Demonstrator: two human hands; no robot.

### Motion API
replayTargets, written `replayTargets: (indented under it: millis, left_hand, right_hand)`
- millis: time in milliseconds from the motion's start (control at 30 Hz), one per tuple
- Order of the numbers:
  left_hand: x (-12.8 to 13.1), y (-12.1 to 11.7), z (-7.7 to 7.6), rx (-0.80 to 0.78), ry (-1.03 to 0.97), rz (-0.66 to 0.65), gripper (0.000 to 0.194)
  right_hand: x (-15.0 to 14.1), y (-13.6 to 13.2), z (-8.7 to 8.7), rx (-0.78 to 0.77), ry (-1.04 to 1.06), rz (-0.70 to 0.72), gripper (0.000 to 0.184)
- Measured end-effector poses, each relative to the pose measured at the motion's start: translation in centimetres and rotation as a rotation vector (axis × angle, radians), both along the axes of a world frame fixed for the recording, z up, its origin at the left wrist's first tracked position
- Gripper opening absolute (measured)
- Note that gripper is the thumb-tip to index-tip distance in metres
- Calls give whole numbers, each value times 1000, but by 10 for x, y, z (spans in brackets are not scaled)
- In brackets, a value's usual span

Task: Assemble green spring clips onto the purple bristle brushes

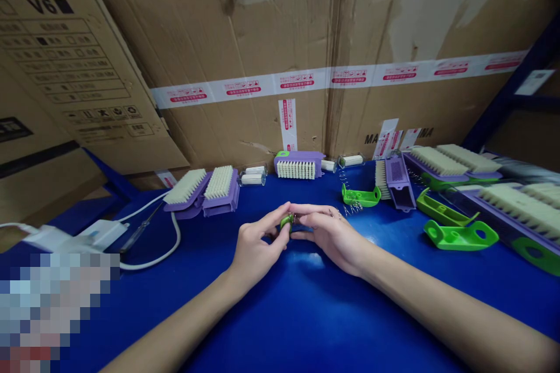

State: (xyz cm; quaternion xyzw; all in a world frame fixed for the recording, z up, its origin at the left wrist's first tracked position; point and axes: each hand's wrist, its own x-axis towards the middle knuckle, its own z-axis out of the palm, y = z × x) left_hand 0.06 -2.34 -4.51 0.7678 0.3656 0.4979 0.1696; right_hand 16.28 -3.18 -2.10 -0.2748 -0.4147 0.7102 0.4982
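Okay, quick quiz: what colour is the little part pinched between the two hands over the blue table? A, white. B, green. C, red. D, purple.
B: the small part pinched between the fingertips of the left hand and the right hand is green, like the green handles lying on the blue table to the right.

It was a small assembly workshop: taped shipping cartons [271, 41] walled the far edge of a blue tabletop [306, 315] strewn with purple brushes [205, 189] and loose green handles [459, 236].
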Motion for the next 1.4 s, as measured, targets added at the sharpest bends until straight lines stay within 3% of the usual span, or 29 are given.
replayTargets:
  millis: [1400]
  left_hand:
    - [1,-2,1,-28,-14,-3,42]
  right_hand:
    - [1,1,0,-8,49,27,27]
